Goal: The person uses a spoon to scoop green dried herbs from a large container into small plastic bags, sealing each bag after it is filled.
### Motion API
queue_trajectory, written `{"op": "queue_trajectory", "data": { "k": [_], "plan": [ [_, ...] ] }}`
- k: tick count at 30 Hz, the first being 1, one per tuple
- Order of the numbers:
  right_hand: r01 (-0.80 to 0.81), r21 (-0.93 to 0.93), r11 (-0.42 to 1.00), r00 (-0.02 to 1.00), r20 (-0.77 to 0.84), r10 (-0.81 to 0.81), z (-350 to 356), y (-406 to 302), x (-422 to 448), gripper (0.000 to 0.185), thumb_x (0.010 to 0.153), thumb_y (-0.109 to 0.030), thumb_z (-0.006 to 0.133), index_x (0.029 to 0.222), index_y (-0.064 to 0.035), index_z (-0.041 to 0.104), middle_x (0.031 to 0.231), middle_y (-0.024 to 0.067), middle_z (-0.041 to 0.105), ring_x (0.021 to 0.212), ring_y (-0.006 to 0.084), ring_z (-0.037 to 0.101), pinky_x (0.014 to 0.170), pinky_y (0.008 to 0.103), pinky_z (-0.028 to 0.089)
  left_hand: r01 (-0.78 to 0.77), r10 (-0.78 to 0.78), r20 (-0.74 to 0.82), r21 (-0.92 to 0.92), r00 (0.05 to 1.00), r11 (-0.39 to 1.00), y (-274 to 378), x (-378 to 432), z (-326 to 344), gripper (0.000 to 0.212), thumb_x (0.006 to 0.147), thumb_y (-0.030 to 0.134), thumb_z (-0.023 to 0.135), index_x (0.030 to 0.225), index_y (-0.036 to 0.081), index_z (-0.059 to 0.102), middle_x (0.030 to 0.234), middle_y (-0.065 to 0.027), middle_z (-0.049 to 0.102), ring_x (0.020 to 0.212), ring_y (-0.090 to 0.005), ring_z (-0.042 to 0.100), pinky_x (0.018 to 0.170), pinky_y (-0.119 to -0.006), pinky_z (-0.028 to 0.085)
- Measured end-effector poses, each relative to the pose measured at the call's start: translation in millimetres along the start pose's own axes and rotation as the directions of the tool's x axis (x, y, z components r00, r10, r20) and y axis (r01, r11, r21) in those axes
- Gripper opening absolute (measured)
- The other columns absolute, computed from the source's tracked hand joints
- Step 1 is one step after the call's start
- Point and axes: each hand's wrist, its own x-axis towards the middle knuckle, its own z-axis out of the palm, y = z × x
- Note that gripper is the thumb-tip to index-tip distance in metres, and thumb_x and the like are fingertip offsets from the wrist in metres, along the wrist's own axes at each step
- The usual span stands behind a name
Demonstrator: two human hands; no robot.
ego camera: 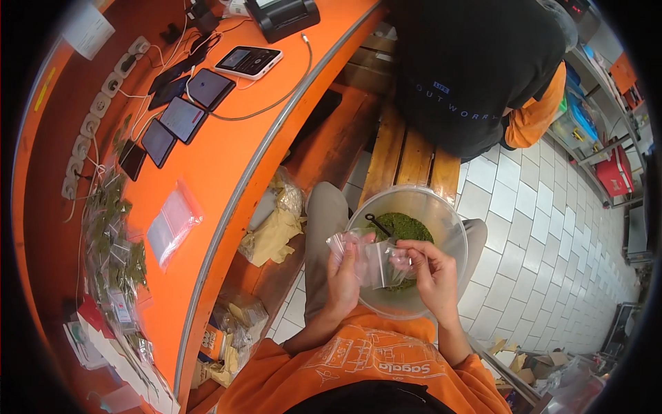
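Observation:
Over a round translucent plastic tub (459, 264), my left hand (345, 274) holds several clear zip-lock bags (339, 244) between thumb and fingers. My right hand (432, 274) pinches the edge of a clear zip-lock bag (384, 266) that lies between the two hands. Finely chopped green herb material (408, 225) covers part of the tub's bottom. A black scoop or spoon (377, 223) with a ring-ended handle leans in the tub; its lower end is hidden. The tub stands between the person's knees, by the end of a wooden bench (388, 150).
On the orange counter (248, 139) lie several phones (183, 119), cables, a pack of plastic bags (173, 225) and a pile of filled green bags (111, 243). Another person (465, 67) sits ahead on the bench. Crumpled paper (271, 238) lies below the counter; shelves (589, 119) stand at right.

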Motion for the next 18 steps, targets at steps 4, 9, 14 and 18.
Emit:
{"op": "queue_trajectory", "data": {
  "k": [4, 9, 14, 18],
  "plan": [
    [-0.033, 0.120, 0.992, 0.999, -0.020, 0.036, -5, 4, 2, 0.022, 0.096, -0.001, 0.042, 0.106, 0.0056, 0.060, 0.091, 0.0103, 0.065, 0.087, 0.0153, 0.064, 0.077, 0.0274, 0.053, 0.237, -0.137, 0.317, -0.300, 0.938, 0.924, 2, 14, -36, 0.018, 0.098, 0.028, 0.042, 0.102, 0.011, 0.047, 0.070, 0.0017, 0.043, 0.049, -0.0090, 0.036, 0.041, -0.022, 0.028],
    [-0.020, 0.076, 0.997, 1.000, -0.002, 0.020, -6, 10, 1, 0.022, 0.097, -0.004, 0.042, 0.106, 0.0048, 0.060, 0.088, 0.0092, 0.063, 0.081, 0.0140, 0.062, 0.076, 0.0262, 0.051, 0.313, -0.125, 0.511, -0.301, 0.850, 0.901, 1, 16, -48, 0.030, 0.093, 0.042, 0.048, 0.098, 0.012, 0.045, 0.066, 0.0033, 0.039, 0.047, -0.0080, 0.033, 0.040, -0.021, 0.025],
    [0.048, -0.021, 0.999, 0.995, -0.082, -0.050, -8, 5, 0, 0.021, 0.097, -0.006, 0.042, 0.104, 0.0029, 0.060, 0.087, 0.0080, 0.062, 0.079, 0.0119, 0.059, 0.073, 0.0248, 0.049, 0.062, -0.073, 0.331, 0.045, 0.941, 0.997, -8, -8, -43, 0.051, 0.079, 0.038, 0.073, 0.111, 0.007, 0.049, 0.070, 0.0040, 0.049, 0.053, -0.0038, 0.043, 0.045, -0.021, 0.034],
    [0.032, -0.005, 0.999, 0.994, -0.102, -0.033, -15, 5, 1, 0.022, 0.098, -0.007, 0.042, 0.104, 0.0024, 0.060, 0.087, 0.0076, 0.060, 0.080, 0.0112, 0.057, 0.073, 0.0238, 0.049, 0.366, -0.578, 0.372, 0.503, 0.726, 0.783, 26, -24, -22, 0.042, 0.086, 0.023, 0.069, 0.118, 0.003, 0.050, 0.093, 0.0014, 0.057, 0.076, -0.0034, 0.052, 0.062, -0.019, 0.042]
  ]
}}
